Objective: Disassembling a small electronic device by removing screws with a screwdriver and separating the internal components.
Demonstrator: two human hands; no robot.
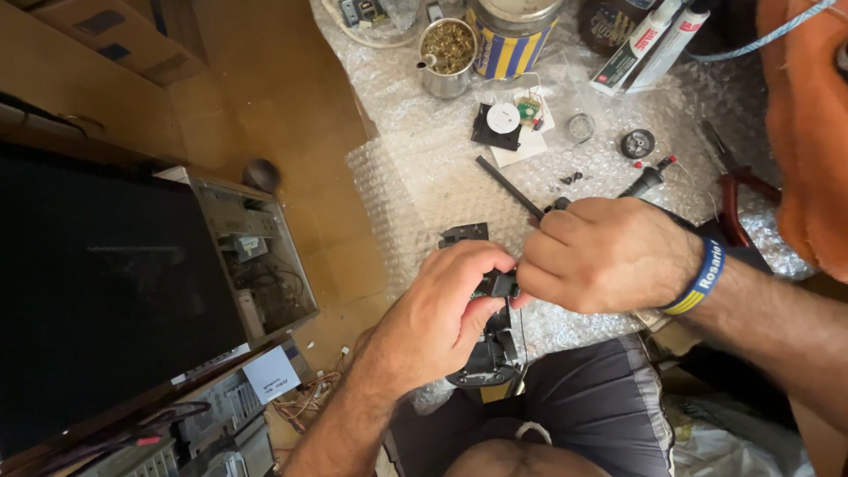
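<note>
Nearest you, over your dark shorts [583,397], your left hand [446,305] had its grip clenched around a small black device [490,349], thumb and fingers pinching its top end. Your right hand [605,256] was closed on a thin black tool [511,187], its hidden tip apparently meeting the device just beside your left fingers (whether it was seated I could not tell). To do this well, you needed to brace the device against your lap, keep the tool in line with it, and press steadily rather than twist hard.

On the bubble wrap [415,177] I counted 1 tin of brass bits [448,49], 1 blue-and-yellow striped can [512,40], 2 white tubes [649,40], 1 white disc on a black square [501,119] and 1 small black wheel [637,143]. An open computer case [252,256] sat well apart at your left.
</note>
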